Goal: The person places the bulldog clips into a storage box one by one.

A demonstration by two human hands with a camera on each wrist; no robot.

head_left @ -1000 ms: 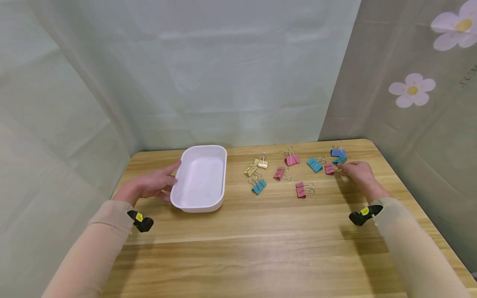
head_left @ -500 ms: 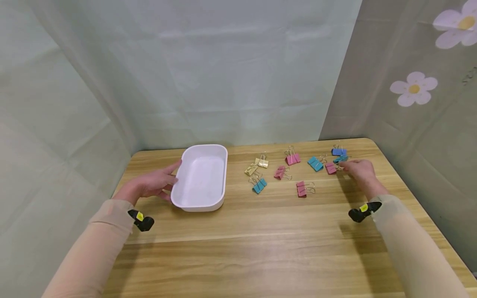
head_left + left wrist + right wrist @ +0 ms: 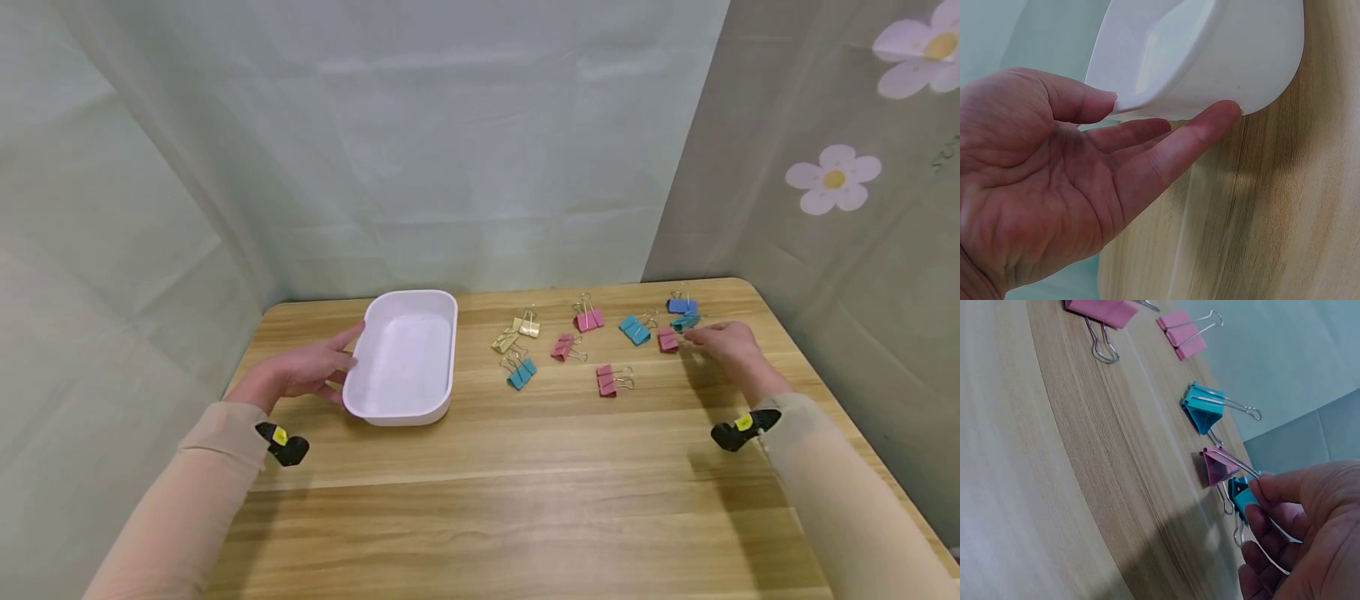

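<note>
Left hand (image 3: pixel 300 373) flat against tray (image 3: pixel 438 308) wall, steadying it | right hand (image 3: pixel 1310 537) pinching pink clip's (image 3: pixel 1219 467) wire handle, clip on table (image 3: pixel 525 467) far right, among other clips.

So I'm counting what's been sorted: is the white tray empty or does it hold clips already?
Empty. The head view shows the white tray with a bare floor; all the clips lie on the table.
</note>
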